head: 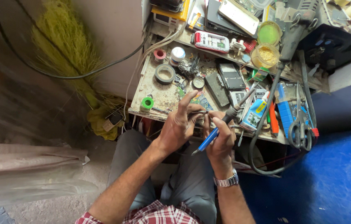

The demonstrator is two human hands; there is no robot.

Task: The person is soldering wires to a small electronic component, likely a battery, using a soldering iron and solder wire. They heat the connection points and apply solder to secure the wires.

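Broom: we see a yellow-green broom (65,45) leaning on the wall at far left.
Green roll: a small green tape roll (147,103) sits at the worktop's (159,93) near left corner.
Grey tape: a grey roll (164,74) lies further back.
Left hand: our left hand (178,124) pinches a thin tool (196,112), likely tweezers, fingers closed on it.
Right hand: our right hand (221,139) is wrapped around a blue-handled soldering iron (221,126), tip pointing up toward the clutter, just beside the left hand at the worktop's front edge.
Wristwatch: a metal watch (226,181) on that wrist.
Scissors: grey scissors (300,124) lie at right.
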